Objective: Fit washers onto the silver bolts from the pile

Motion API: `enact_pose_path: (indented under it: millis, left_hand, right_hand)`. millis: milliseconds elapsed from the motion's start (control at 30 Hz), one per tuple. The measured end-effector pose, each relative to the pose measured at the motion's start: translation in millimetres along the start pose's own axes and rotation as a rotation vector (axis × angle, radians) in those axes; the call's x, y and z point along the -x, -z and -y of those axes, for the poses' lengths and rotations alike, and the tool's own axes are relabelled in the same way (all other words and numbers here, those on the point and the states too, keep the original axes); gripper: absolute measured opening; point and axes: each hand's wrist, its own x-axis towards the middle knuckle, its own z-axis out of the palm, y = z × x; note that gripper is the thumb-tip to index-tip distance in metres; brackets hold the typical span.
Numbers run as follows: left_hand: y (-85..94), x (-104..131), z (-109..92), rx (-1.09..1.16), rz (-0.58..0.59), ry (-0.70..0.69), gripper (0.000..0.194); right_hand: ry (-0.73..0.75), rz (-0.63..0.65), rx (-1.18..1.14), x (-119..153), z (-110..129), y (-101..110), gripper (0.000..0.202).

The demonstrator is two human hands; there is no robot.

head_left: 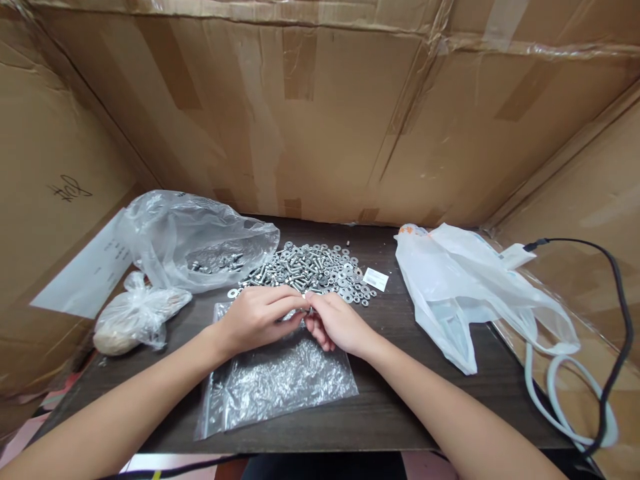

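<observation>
Two bare hands meet fingertip to fingertip: the right hand point(343, 321) pinches a small metal piece point(310, 311), mostly hidden, its type unclear; the left hand point(263, 317) is half curled against it, thumb out of sight, so its grip cannot be told. Beneath them lies a crinkled, clear zip bag point(290, 390). Just beyond is a heap of shiny bolts, nuts and flat round washers point(305, 263), its near edge covered by the hands. Beside it, a white label point(376, 279) bears print too small to read. To the left are a filmy bag point(210, 227) holding dark bolts and a knotted bag point(120, 337); to the right, a white plastic bag point(450, 267). Scrawled, illegible handwriting point(70, 189) marks the taped cardboard wall point(60, 147).
</observation>
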Motion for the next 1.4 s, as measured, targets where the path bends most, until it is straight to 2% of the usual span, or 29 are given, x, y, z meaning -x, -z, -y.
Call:
enact_pose_path:
  millis: [67,133,233,333,433,567,667,767,833,933,967,1033,1100,1167,1233,1333,1400]
  left_hand:
    - [0.8,-0.8,-1.8,0.114,0.009,0.11,0.012]
    - [1.3,-2.0,-4.4,0.24,-0.004,0.251,0.01]
    - [0.8,-3.8,-9.1,0.391,-0.035,0.424,0.009]
    - [-0.7,-4.5,-12.1,0.429,-0.044,0.455,0.007]
    - [-1.4,-3.2,-10.8,0.309,-0.035,0.27,0.008]
    - [0.6,-0.8,-5.3,0.044,-0.009,0.012,0.011]
    - [2.5,0.7,-2.7,-0.075,-0.015,-0.075,0.011]
    - [3.4,0.8,-3.0,-0.088,-0.008,-0.092,0.012]
    - [3.2,-0.2,-4.4,-0.015,0.008,-0.024,0.012]
    - [2.2,-2.8,-7.0,0.232,0.021,0.269,0.009]
    - [1.7,-3.6,-7.8,0.329,0.017,0.382,0.008]
    - [0.8,-4.7,-9.5,0.484,0.009,0.54,0.007]
    - [0.4,-5.2,-11.0,0.544,0.01,0.577,0.008]
    - [0.6,-5.0,-11.9,0.489,0.002,0.512,0.008]
    - [0.9,-4.2,-11.5,0.376,-0.011,0.376,0.01]
    - [0.7,-3.0,-8.6,0.178,-0.012,0.139,0.013]
    - [0.3,-2.7,-6.2,0.052,-0.017,0.03,0.013]
  right_hand:
    - [0.252,-0.169,0.209,5.9,2.7,0.3,0.044]
    - [0.464,-0.266,0.367,11.0,5.3,0.8,0.025]
    - [0.539,-0.259,0.429,13.9,7.0,1.6,0.014]
    - [0.567,-0.262,0.382,12.5,5.6,0.1,0.022]
    - [0.471,-0.23,0.238,9.9,2.5,-4.1,0.042]
    - [0.166,-0.081,-0.036,3.7,-1.6,-6.8,0.056]
    - [-0.007,0.057,-0.171,-2.0,-3.0,-3.6,0.057]
    - [-0.034,0.086,-0.124,-3.2,-2.2,-0.2,0.055]
    - [0.088,-0.038,0.023,0.0,-0.3,0.7,0.052]
    - [0.422,-0.254,0.277,7.5,3.0,1.1,0.035]
    - [0.503,-0.276,0.327,9.6,3.7,1.3,0.028]
    - [0.571,-0.268,0.375,12.0,4.4,1.8,0.02]
    - [0.585,-0.28,0.405,12.2,3.9,1.7,0.021]
    - [0.583,-0.295,0.405,10.9,2.9,0.4,0.031]
    - [0.511,-0.272,0.311,8.9,2.0,-1.8,0.042]
    - [0.24,-0.141,0.046,4.5,1.1,-3.9,0.052]
    - [0.068,-0.031,-0.089,0.9,0.8,-2.7,0.054]
